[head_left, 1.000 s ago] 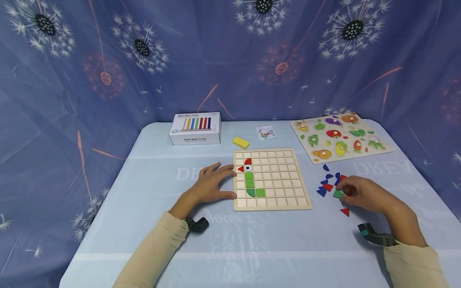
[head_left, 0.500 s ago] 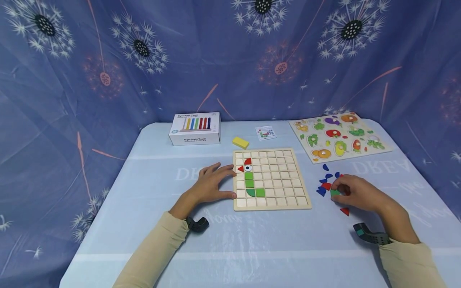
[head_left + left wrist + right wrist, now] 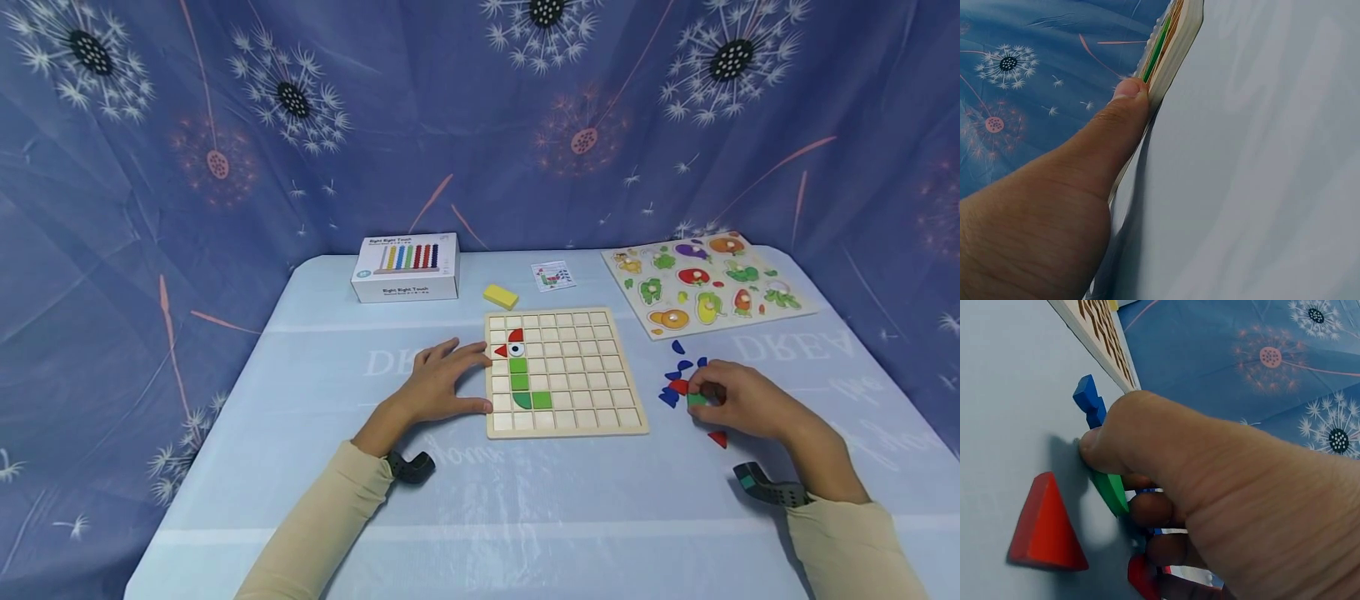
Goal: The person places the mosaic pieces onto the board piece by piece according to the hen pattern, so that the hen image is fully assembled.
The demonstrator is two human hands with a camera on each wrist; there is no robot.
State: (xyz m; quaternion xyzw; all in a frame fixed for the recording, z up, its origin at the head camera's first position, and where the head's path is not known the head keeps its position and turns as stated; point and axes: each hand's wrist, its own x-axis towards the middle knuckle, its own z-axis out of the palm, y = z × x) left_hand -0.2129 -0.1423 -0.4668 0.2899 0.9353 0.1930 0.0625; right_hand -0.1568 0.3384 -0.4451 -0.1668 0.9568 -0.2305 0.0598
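Note:
My left hand (image 3: 438, 387) rests at the left edge of a wooden grid board (image 3: 570, 433), thumb and fingertips touching its rim. Set in the board are a red quarter piece (image 3: 516, 335), a small red triangle (image 3: 501, 351), a white eye piece (image 3: 515, 349), green squares (image 3: 519, 382) and a green quarter piece (image 3: 522, 401). Right of the board, my right hand (image 3: 757, 404) pinches a green piece (image 3: 1110, 490) between thumb and fingers, which partly hide its shape. Blue pieces (image 3: 669, 398) and a red piece (image 3: 678, 387) lie beside these fingers. Nearer me is a red triangular block (image 3: 1047, 525).
Behind the board lie a yellow block (image 3: 500, 296) and a small picture card (image 3: 552, 276). A white box (image 3: 406, 283) stands at the back left. At the back right is a vegetable puzzle board (image 3: 720, 287). A dandelion-patterned curtain (image 3: 480, 125) hangs behind the table.
My right hand has shifted a little left and now pinches the green piece, which has moved left with it and tilted up. My left hand has stayed at the board's edge.

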